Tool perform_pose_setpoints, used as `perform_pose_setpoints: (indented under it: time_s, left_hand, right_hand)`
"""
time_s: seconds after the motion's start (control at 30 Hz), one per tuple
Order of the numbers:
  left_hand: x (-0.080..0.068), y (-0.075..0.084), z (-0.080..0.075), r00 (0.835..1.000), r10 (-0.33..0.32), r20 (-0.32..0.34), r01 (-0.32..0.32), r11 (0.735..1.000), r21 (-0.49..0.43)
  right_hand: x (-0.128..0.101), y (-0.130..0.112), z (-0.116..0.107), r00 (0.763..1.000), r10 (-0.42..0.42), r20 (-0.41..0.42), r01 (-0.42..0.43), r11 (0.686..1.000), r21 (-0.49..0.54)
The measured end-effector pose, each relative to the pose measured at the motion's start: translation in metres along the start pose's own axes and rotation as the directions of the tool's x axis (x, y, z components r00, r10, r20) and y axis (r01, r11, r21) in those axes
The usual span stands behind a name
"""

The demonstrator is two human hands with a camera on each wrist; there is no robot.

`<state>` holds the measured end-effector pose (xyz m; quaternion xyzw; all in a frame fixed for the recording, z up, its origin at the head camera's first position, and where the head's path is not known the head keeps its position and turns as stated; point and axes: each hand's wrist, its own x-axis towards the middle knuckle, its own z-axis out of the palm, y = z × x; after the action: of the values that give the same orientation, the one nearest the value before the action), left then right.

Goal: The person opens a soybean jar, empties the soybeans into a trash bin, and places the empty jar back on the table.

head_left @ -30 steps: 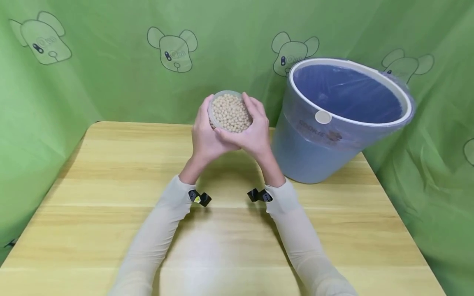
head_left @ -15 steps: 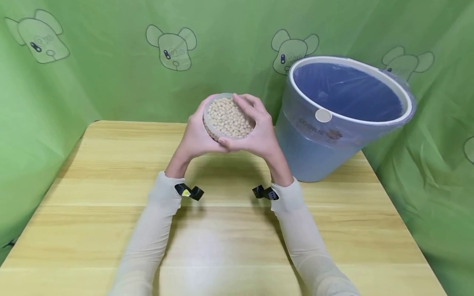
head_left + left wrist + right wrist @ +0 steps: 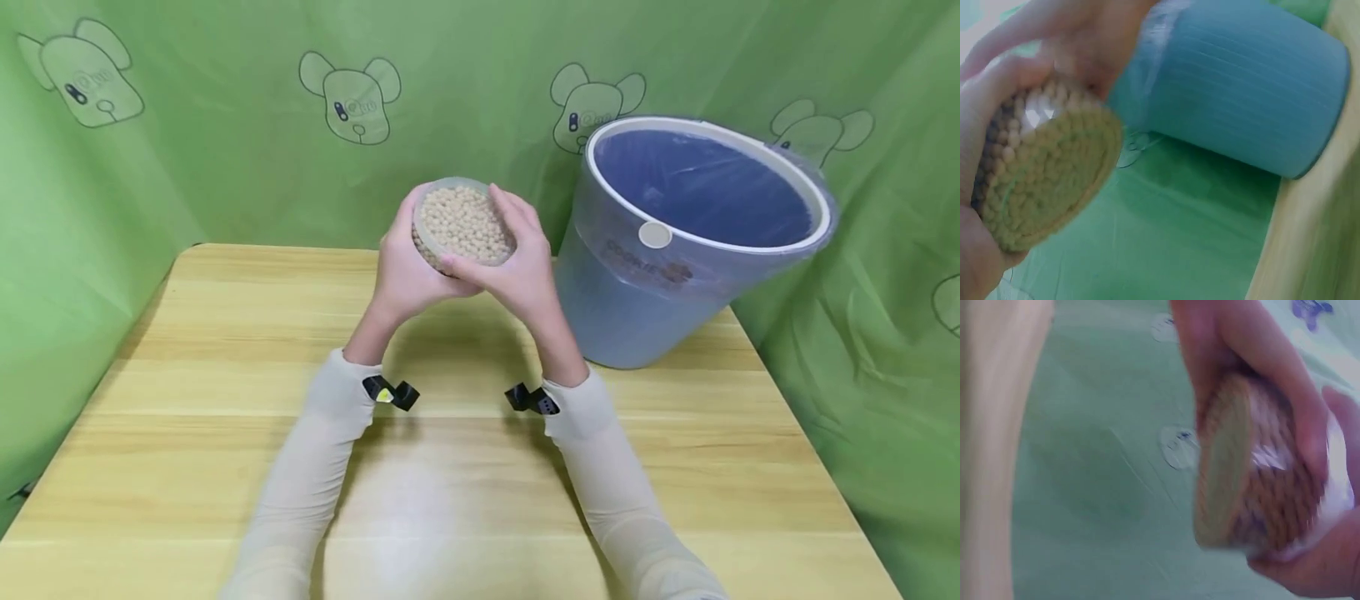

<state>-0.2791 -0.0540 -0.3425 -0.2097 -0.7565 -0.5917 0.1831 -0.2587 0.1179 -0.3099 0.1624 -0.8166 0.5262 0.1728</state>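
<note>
A clear round jar [image 3: 467, 223], packed with pale beige beans like soybeans, is held up over the table between both hands. The left hand [image 3: 412, 268] grips its left side and underside. From the right, the right hand [image 3: 521, 265] curls round it, with the thumb across the near rim and fingers along the far right side. In the left wrist view the jar [image 3: 1054, 175] shows its flat bottom, pressed full of beans. The right wrist view has the jar [image 3: 1260, 475] tilted and blurred between fingers of both hands. Most of the left fingers are hidden in the head view.
A tall blue bin [image 3: 630, 292] with a white rim and clear plastic liner stands on the table's right rear, close to the right hand. Green curtains [image 3: 480, 100] with printed animal faces surround the wooden table [image 3: 225, 358]. Black wrist cameras [image 3: 393, 393] sit on the sleeves.
Both hands and the jar dipped slightly toward the body and tilted, then rose again. The jar now sits a little further left than a second ago. Bin stays put.
</note>
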Motion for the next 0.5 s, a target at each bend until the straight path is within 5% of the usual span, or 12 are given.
perform_pose_setpoints:
  time_s: [0.17,0.3,0.5]
  left_hand:
    - [-0.001,-0.006,0.002,0.996,-0.035,0.083,0.04,0.998,-0.055]
    - [0.0,-0.016,-0.008,0.98,0.025,0.197,0.017,0.978,-0.21]
    - [0.005,-0.026,-0.022,0.944,0.108,0.311,0.013,0.932,-0.363]
  right_hand:
    - [-0.003,0.003,0.003,0.999,0.02,-0.038,-0.021,0.999,-0.046]
    - [-0.001,0.007,-0.004,0.996,-0.049,0.075,0.048,0.999,0.006]
    - [0.005,0.011,-0.013,0.959,-0.151,0.24,0.141,0.988,0.059]
